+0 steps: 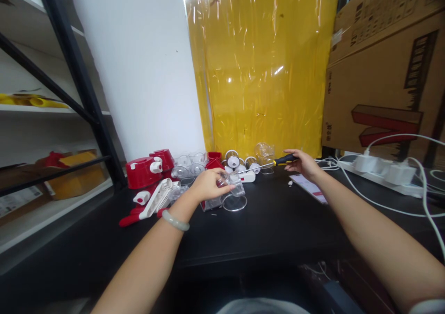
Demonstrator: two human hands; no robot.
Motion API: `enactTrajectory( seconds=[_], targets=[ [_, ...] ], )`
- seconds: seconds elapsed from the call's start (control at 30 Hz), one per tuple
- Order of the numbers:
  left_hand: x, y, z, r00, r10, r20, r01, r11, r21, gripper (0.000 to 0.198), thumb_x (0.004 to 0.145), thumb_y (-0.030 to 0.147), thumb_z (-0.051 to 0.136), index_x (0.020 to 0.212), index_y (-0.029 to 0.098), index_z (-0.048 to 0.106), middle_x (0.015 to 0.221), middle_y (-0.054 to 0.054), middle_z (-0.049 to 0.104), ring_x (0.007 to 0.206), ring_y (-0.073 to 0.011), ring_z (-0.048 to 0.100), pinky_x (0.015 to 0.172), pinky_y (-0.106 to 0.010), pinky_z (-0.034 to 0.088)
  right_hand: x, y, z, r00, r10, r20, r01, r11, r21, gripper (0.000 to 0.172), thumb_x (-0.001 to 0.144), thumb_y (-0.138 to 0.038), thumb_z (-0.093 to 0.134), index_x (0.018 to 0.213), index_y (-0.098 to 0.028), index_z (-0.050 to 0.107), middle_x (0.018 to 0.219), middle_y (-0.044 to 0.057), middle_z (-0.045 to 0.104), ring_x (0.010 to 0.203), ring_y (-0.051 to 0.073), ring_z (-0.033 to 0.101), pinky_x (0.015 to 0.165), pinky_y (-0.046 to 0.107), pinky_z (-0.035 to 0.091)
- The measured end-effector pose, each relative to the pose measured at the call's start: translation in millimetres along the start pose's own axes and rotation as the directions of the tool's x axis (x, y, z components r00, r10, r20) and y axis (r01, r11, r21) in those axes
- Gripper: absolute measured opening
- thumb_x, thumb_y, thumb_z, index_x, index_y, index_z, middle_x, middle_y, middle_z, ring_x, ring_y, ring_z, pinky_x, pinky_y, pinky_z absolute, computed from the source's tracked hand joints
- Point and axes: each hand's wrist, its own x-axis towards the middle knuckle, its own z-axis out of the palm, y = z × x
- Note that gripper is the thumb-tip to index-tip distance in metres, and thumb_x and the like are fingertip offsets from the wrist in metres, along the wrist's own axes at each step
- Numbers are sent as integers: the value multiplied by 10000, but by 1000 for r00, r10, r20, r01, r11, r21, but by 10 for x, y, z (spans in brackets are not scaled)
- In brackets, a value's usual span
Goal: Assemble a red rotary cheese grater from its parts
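Near the middle of the black table, my left hand (211, 184) grips a clear plastic part (237, 184), its fingers closed round the left side. My right hand (301, 164) holds a screwdriver (285, 159) by its black and yellow handle. The metal shaft points left, with its end close to the clear part; whether they touch is unclear. Below the part, a clear round rim (234, 203) shows over the table. White and clear cylinders (232, 159) lie behind the shaft, beside a white piece with a red mark (247, 177).
Red housings (143, 172), white and red handles (156, 200) and clear cups (189, 166) crowd the left. A phone (308, 188) lies under my right forearm. At right are a power strip (384, 177) with white cables and a large cardboard box (385, 78).
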Motion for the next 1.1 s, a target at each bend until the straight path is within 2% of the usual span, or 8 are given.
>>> enactTrajectory(
  seconds=[0.23,0.4,0.47,0.57,0.67,0.8,0.97,1.1],
  targets=[
    [-1,1,3,1000,-16,7,16,1000,-16,419,848,579,636,682,206,737,1127,-98,736,951,-242,711,863,-395,562,-30,-9,28,1000,-4,-23,4,1000,-8,249,920,-293,551,1111,-157,636,528,-11,574,405,127,537,410,228,462],
    [3,14,-12,998,-40,39,41,999,-9,449,847,593,633,671,189,722,1162,-102,724,981,-249,704,877,-374,546,-27,12,26,998,-50,-40,45,992,-116,387,946,-439,535,1118,-117,665,416,-38,475,319,112,428,331,206,356],
    [5,15,-15,998,-39,45,39,999,-9,452,852,592,629,671,190,723,1165,-102,722,995,-251,700,888,-375,541,-26,-1,35,999,-11,-44,6,993,-118,420,979,-441,453,1155,-114,649,430,-16,512,331,126,472,357,215,394],
    [4,12,-14,998,-38,46,39,999,-15,454,856,594,625,670,193,726,1166,-102,720,997,-253,698,891,-383,540,-27,-29,46,998,56,-32,-57,998,-31,397,983,-326,350,1188,-118,620,548,46,627,421,158,593,432,246,480],
    [3,13,-11,998,-45,39,45,999,-14,450,846,596,635,671,191,727,1166,-108,720,994,-258,698,892,-396,539,-21,-34,37,999,31,-17,-31,999,35,361,903,-215,396,1172,-129,620,664,67,679,495,172,651,467,259,507],
    [2,16,-8,998,-51,41,52,998,-20,435,846,581,638,678,191,728,1168,-105,723,992,-255,699,891,-393,538,7,5,2,1000,7,-4,-7,1000,18,356,848,-201,484,1168,-129,622,670,62,678,499,166,643,484,260,508],
    [2,13,-8,998,-51,43,53,998,-27,426,847,578,638,694,193,737,1177,-98,724,982,-249,702,884,-387,540,42,76,-23,1000,-20,-8,20,997,-71,396,884,-424,613,1176,-158,615,553,23,624,427,150,573,445,248,466],
    [3,17,-10,999,-28,35,29,999,-25,432,847,584,638,689,193,735,1164,-98,727,985,-248,700,880,-385,544,44,97,-11,997,-70,-45,61,981,-182,551,886,-615,578,1142,-131,643,418,-26,498,318,121,449,338,208,304]
  ],
)
